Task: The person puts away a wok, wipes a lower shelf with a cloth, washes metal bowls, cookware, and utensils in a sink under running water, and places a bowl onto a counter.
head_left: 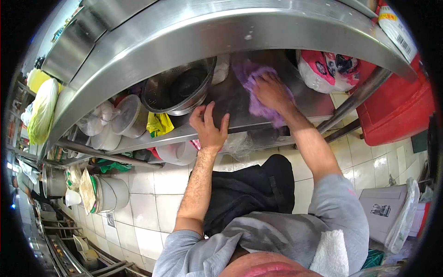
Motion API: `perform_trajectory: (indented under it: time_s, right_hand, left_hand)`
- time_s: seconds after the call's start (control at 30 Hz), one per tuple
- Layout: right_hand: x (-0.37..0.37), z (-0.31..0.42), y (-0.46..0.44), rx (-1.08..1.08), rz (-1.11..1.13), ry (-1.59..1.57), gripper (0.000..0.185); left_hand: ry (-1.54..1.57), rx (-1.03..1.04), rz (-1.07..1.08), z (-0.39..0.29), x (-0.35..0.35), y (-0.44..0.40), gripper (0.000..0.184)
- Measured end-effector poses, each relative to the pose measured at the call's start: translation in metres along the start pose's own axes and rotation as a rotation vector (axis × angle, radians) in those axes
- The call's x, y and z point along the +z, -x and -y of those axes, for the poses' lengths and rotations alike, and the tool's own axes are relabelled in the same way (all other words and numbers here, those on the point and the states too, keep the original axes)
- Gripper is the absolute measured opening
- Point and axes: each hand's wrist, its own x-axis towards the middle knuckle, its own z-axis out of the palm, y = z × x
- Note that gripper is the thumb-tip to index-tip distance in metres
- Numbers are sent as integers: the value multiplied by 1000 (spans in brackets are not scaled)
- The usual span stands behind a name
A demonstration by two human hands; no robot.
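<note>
A purple cloth [264, 110] lies bunched on the steel lower shelf [237, 99], under the curved counter edge. My right hand [272, 92] presses on it from above, fingers on the fabric. My left hand [210, 128] is raised at the shelf's front edge, fingers apart and holding nothing, just right of and below a steel colander [159, 94]. Inside the colander is a dark round pan or bowl [184, 85]. A yellow packet [159, 123] hangs at the shelf edge below the colander.
Plastic tubs [131, 115] stand on the shelf at left, a pink-and-white bag [323, 71] at right. Beside it are a metal leg [360, 99] and a red bin [392, 106]. A cabbage [44, 111] rests on the counter; a white bucket [113, 194] stands on the floor.
</note>
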Motion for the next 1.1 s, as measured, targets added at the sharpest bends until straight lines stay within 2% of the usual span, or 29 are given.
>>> perform_trajectory:
  time_s: [0.1, 0.13, 0.17, 0.23, 0.3, 0.37, 0.43, 0.5, 0.53, 0.6, 0.63, 0.7, 0.73, 0.77, 0.8, 0.83, 0.87, 0.9, 0.93, 0.97, 1.03, 1.1]
  right_hand:
    - [-13, -10, 41, 0, -72, -88, 36]
    - [-12, -11, 46, 4, -87, -134, 36]
    - [-5, -12, 36, 14, -85, -140, 36]
    - [10, -23, -12, 154, -54, -106, 36]
    - [-5, -14, -60, 381, 415, -200, 39]
    - [75, -28, -92, 238, -80, -34, 39]
    - [13, 18, -83, 253, 652, -183, 38]
    - [22, 55, -41, 159, 158, -144, 37]
    - [19, 59, -23, 170, 160, -136, 37]
    - [12, 59, -4, -147, 127, -250, 36]
    - [10, 49, -2, -142, 128, -241, 36]
    - [12, 28, 1, -80, 20, -296, 34]
    - [15, 25, 1, -76, 21, -297, 34]
    - [17, 22, -2, 5, -109, -240, 35]
    - [15, 20, -6, 82, -242, -175, 35]
    - [5, 22, -5, 76, -194, -274, 36]
    - [2, 22, -5, 77, -205, -258, 36]
    - [3, 21, -3, 168, -233, -316, 36]
    - [5, 19, 3, 259, -259, -375, 36]
    - [6, 15, 11, 261, -268, -360, 36]
    - [8, 8, 37, 265, -571, -476, 36]
    - [-7, 11, 73, 353, -915, -292, 48]
  left_hand:
    - [-33, -33, -153, -4, -26, -6, 60]
    - [-142, -80, -187, 0, -42, -10, 66]
    - [-249, -123, -214, 5, -58, -15, 71]
    - [-225, -124, -178, 9, -78, -32, 78]
    - [-199, -123, -158, 17, -85, -42, 85]
    - [-102, -49, -271, 25, -86, -48, 88]
    - [-184, -52, -204, 22, -93, -56, 88]
    - [-339, -60, -103, 19, -92, -59, 87]
    - [-326, -59, -100, 11, -91, -57, 87]
    - [-386, 11, -140, -12, -87, -59, 75]
    - [-376, 11, -141, -23, -79, -60, 75]
    - [-112, 227, -120, -51, -58, -62, 57]
    - [-45, 244, -9, -67, -47, -69, 44]
    - [67, 284, 20, -73, -24, -78, 40]
    - [215, 209, 133, -77, 0, -91, 40]
    - [367, 132, 249, -81, 22, -105, 40]
    - [387, -20, 496, -88, 39, -123, 43]
    - [401, -172, 744, -94, 55, -141, 45]
    - [413, -158, 740, -91, 82, -150, 45]
    - [447, -104, 680, -82, 117, -153, 49]
    - [489, -45, 617, -82, 147, -154, 53]
    - [404, -4, 707, -92, 158, -152, 56]
